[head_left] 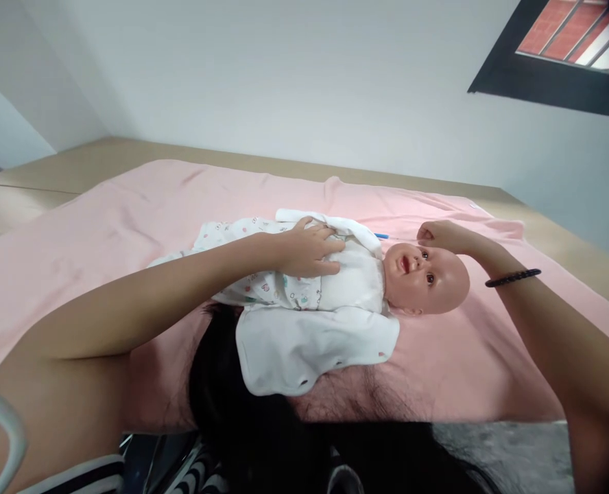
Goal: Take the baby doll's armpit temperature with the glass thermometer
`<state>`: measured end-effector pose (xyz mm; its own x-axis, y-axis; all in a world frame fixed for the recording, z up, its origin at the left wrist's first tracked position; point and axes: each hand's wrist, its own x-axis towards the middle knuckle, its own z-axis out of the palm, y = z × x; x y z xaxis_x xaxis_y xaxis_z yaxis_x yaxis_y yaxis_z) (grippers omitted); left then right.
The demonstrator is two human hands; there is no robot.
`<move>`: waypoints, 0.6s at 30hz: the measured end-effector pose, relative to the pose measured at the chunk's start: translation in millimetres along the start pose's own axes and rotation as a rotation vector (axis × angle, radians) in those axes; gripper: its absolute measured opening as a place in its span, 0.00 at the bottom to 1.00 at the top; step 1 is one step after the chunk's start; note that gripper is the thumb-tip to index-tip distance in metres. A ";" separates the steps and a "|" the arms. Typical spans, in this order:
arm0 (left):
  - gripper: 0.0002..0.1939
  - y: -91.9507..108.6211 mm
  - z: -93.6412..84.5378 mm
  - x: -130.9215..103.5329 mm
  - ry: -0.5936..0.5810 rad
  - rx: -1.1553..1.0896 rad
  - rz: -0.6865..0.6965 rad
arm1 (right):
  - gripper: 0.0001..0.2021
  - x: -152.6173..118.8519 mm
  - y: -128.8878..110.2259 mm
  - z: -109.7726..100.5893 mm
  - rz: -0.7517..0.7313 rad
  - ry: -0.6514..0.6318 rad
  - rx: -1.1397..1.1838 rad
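Window (556, 79): bright daylight at upper right, close to glare behind the bars.
Wall (284, 89): pale, softly and evenly lit.
Pink cloth (129, 213): light across the far side, shaded along the near side, soft-edged shadows.
White jacket (304, 343): bright, fine texture partly washed out.
Doll's head (448, 281): fairly sharp, gentle sheen.
Desk (88, 161): edges bowed by wide-angle distortion.
Right arm (566, 343): darkens and blurs toward the picture's right edge.
White loop (6, 418): out of focus, lower left.
Hair (253, 439): near-black; strands seem soft, hard to judge.
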<state>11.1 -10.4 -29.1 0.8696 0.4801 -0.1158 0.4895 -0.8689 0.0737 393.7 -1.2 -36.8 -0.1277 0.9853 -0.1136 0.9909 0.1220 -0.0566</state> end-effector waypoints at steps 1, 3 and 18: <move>0.23 0.3 -0.3 0.4 -0.005 -0.004 -0.001 | 0.02 -0.8 -1.1 -9.0 0.050 0.044 -0.010; 0.21 0.4 -0.5 1.3 -0.011 -0.019 -0.008 | 0.05 -6.7 -5.2 -31.9 0.121 0.139 -0.010; 0.17 -5.4 5.2 3.1 0.045 -0.017 0.050 | 0.04 -34.1 -142.2 -65.6 -0.177 0.099 0.105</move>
<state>10.8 -4.9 -35.0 0.8949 0.4412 -0.0670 0.4459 -0.8900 0.0954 259.9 -44.3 40.2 -0.2894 0.9572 0.0050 0.9430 0.2860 -0.1702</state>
